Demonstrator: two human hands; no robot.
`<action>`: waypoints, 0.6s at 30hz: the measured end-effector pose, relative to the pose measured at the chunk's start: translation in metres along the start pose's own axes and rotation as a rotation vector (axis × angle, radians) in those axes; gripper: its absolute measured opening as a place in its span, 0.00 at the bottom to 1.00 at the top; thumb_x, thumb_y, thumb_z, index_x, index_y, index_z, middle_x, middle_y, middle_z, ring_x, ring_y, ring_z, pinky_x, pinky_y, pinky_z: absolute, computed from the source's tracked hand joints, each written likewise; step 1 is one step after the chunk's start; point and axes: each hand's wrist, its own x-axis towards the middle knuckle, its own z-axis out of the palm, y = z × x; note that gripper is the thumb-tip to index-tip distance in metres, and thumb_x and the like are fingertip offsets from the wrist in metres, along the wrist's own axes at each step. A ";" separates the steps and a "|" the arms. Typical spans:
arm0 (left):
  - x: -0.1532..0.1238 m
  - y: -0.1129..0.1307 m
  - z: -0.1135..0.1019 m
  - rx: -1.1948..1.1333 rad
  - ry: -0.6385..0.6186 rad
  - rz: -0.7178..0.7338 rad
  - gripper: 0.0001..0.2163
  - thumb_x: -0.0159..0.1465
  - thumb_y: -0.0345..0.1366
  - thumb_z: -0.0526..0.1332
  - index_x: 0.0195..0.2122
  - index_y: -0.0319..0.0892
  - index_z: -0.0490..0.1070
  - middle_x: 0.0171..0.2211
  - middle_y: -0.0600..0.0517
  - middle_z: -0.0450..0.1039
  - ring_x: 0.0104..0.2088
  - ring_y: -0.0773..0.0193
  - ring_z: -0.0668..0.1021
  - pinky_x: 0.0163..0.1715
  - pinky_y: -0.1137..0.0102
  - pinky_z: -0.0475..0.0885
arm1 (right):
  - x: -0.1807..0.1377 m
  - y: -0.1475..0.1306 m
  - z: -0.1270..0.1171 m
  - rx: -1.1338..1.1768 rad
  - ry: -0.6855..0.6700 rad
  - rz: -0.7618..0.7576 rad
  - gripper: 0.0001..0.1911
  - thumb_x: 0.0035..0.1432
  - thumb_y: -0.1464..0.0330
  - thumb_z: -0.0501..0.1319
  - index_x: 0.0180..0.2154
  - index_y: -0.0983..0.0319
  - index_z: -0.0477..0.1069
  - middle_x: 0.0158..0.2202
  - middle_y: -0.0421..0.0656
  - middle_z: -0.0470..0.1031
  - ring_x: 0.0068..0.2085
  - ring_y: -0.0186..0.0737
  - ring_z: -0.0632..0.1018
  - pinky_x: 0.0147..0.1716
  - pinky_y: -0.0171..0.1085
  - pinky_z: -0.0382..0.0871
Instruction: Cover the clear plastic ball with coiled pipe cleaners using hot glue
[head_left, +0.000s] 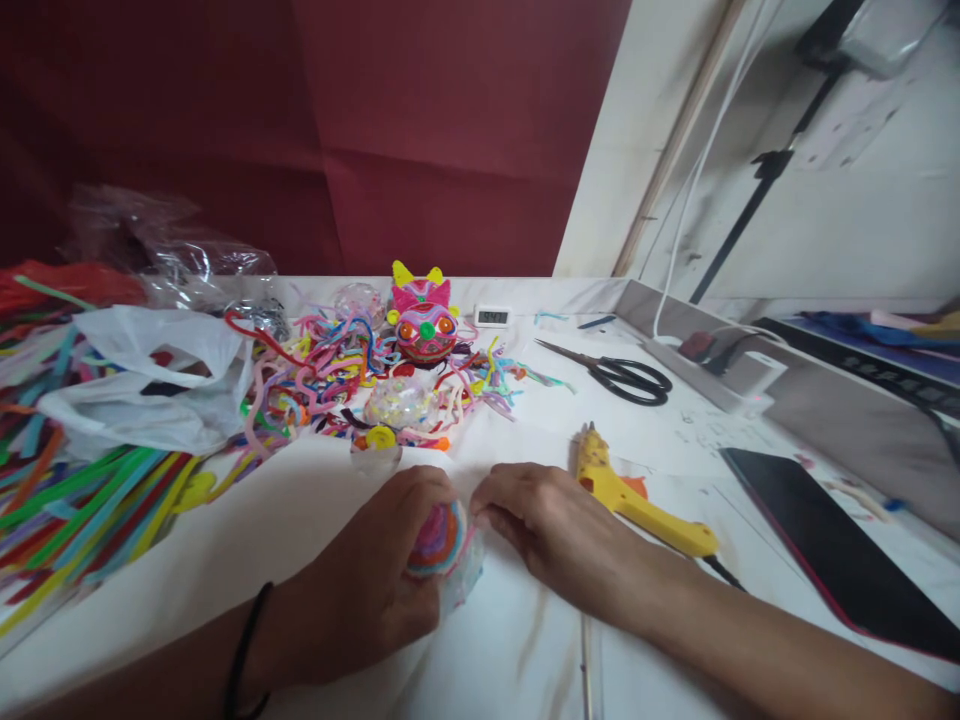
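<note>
My left hand (375, 580) is wrapped around a small round piece, a clear plastic shell covered with rings of coloured pipe cleaner (436, 540) in purple, orange and blue. Clear plastic shows along its lower right side. At the right edge of this piece, the thumb and forefinger of my right hand (536, 525) pinch the end of a pink pipe cleaner, mostly hidden by the fingers. Both hands are over the white table, in front of a sheet of white paper (292, 500). A black band circles my left wrist.
Beyond my hands stands a pink lion-like figure (425, 320) among loose pipe cleaners (300, 370). Straight pipe-cleaner bundles (97, 510) and a white plastic bag (165, 380) lie left. On the right are black-handled scissors (630, 378), a yellow glue gun (637, 500) and a dark phone or tablet (832, 540).
</note>
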 end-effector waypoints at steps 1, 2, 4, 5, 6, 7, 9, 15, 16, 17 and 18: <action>0.000 0.000 0.000 0.005 0.000 -0.005 0.24 0.51 0.24 0.54 0.49 0.47 0.58 0.50 0.50 0.67 0.48 0.55 0.72 0.47 0.63 0.70 | 0.001 0.000 0.000 -0.008 -0.006 -0.006 0.11 0.59 0.80 0.58 0.36 0.63 0.77 0.35 0.45 0.80 0.36 0.40 0.80 0.36 0.35 0.68; -0.001 0.000 0.000 0.008 0.001 -0.009 0.25 0.51 0.24 0.54 0.50 0.47 0.58 0.50 0.50 0.67 0.48 0.55 0.72 0.47 0.63 0.70 | 0.003 0.001 -0.001 -0.014 -0.010 -0.011 0.10 0.58 0.80 0.59 0.36 0.63 0.77 0.35 0.45 0.80 0.35 0.39 0.79 0.35 0.35 0.68; -0.001 -0.001 0.000 0.011 0.008 -0.014 0.26 0.50 0.24 0.55 0.51 0.48 0.57 0.50 0.50 0.67 0.48 0.55 0.72 0.48 0.62 0.70 | 0.005 0.002 -0.001 -0.030 -0.011 -0.015 0.09 0.57 0.80 0.60 0.35 0.63 0.76 0.34 0.44 0.80 0.35 0.39 0.79 0.34 0.34 0.67; -0.002 -0.001 0.000 0.011 0.011 -0.016 0.27 0.50 0.24 0.55 0.52 0.49 0.56 0.50 0.50 0.67 0.49 0.55 0.72 0.48 0.62 0.70 | 0.007 0.003 -0.001 -0.044 -0.010 -0.015 0.09 0.57 0.80 0.60 0.35 0.64 0.76 0.34 0.44 0.80 0.35 0.39 0.79 0.34 0.34 0.67; -0.002 -0.002 0.000 0.011 0.014 -0.018 0.28 0.49 0.23 0.55 0.52 0.49 0.56 0.50 0.50 0.67 0.49 0.55 0.72 0.48 0.62 0.70 | 0.008 0.004 -0.002 -0.061 -0.008 -0.015 0.08 0.57 0.79 0.60 0.34 0.64 0.76 0.34 0.44 0.79 0.35 0.39 0.78 0.34 0.35 0.66; -0.003 -0.002 0.001 0.010 0.016 -0.019 0.29 0.49 0.23 0.55 0.53 0.49 0.56 0.50 0.51 0.67 0.49 0.55 0.72 0.49 0.62 0.70 | 0.009 0.004 -0.003 -0.080 -0.008 -0.020 0.07 0.57 0.78 0.61 0.34 0.64 0.76 0.33 0.44 0.79 0.35 0.39 0.78 0.33 0.35 0.66; -0.003 -0.003 0.002 0.007 0.013 -0.021 0.30 0.49 0.22 0.55 0.54 0.50 0.56 0.51 0.51 0.67 0.50 0.55 0.71 0.51 0.62 0.70 | 0.011 0.005 -0.005 -0.116 -0.023 -0.036 0.06 0.58 0.77 0.60 0.32 0.64 0.75 0.32 0.44 0.78 0.34 0.39 0.77 0.33 0.35 0.65; -0.006 -0.007 0.005 -0.008 0.005 -0.037 0.32 0.49 0.22 0.56 0.56 0.50 0.56 0.53 0.50 0.66 0.52 0.54 0.69 0.55 0.59 0.67 | 0.019 -0.001 -0.011 -0.222 -0.118 -0.079 0.06 0.60 0.76 0.61 0.30 0.64 0.73 0.30 0.42 0.77 0.34 0.38 0.76 0.33 0.35 0.62; -0.006 -0.008 0.006 -0.009 -0.001 -0.040 0.32 0.49 0.22 0.56 0.56 0.50 0.55 0.54 0.50 0.65 0.53 0.53 0.69 0.56 0.58 0.66 | 0.021 -0.002 -0.012 -0.248 -0.138 -0.086 0.06 0.60 0.75 0.61 0.31 0.64 0.73 0.31 0.42 0.77 0.34 0.38 0.75 0.33 0.36 0.62; -0.006 -0.009 0.006 -0.009 -0.008 -0.041 0.33 0.50 0.22 0.56 0.57 0.50 0.55 0.55 0.50 0.64 0.54 0.53 0.68 0.57 0.57 0.65 | 0.023 -0.003 -0.013 -0.272 -0.156 -0.094 0.05 0.61 0.75 0.61 0.31 0.64 0.73 0.31 0.42 0.77 0.34 0.39 0.75 0.34 0.36 0.61; -0.006 -0.009 0.005 -0.008 -0.013 -0.038 0.33 0.50 0.23 0.56 0.57 0.50 0.55 0.55 0.50 0.63 0.55 0.53 0.67 0.58 0.57 0.65 | 0.025 -0.004 -0.013 -0.292 -0.172 -0.107 0.05 0.61 0.75 0.61 0.32 0.64 0.73 0.31 0.43 0.77 0.34 0.39 0.75 0.34 0.37 0.61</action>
